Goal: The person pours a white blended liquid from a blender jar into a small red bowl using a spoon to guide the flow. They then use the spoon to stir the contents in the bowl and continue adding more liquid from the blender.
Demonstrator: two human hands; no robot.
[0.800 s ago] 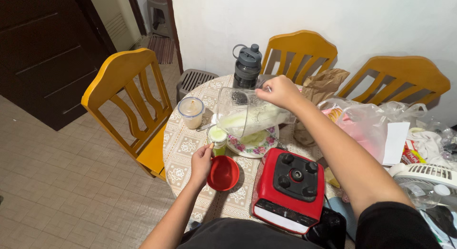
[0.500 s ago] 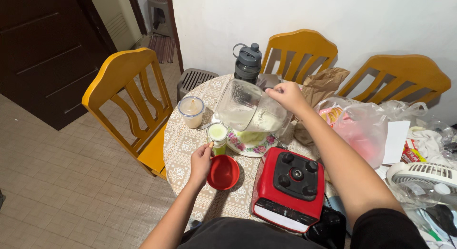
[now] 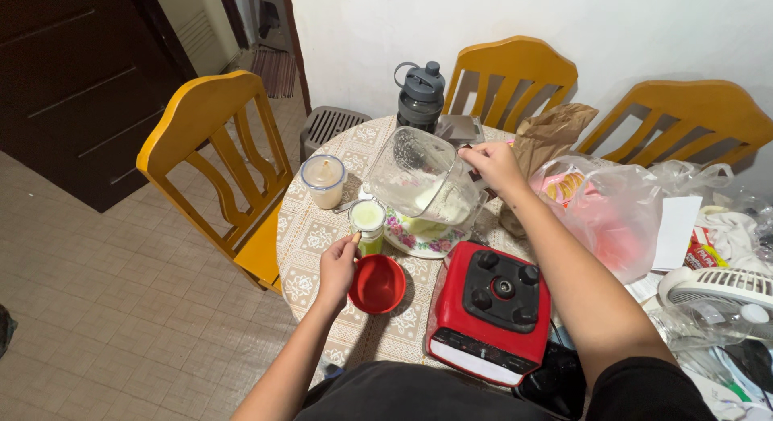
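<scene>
Right hand [image 3: 493, 165] grips the clear blender jug [image 3: 420, 186] by its handle, tipped over with pale creamy liquid inside, above the floral plate [image 3: 419, 237]. Left hand [image 3: 336, 268] wraps its fingers around a small glass [image 3: 368, 224] of light green drink on the round table [image 3: 310, 228], right beside the red bowl [image 3: 377, 283]. The red blender base [image 3: 491, 308] sits just right of that bowl, a lidded cup [image 3: 324, 181] behind the glass.
</scene>
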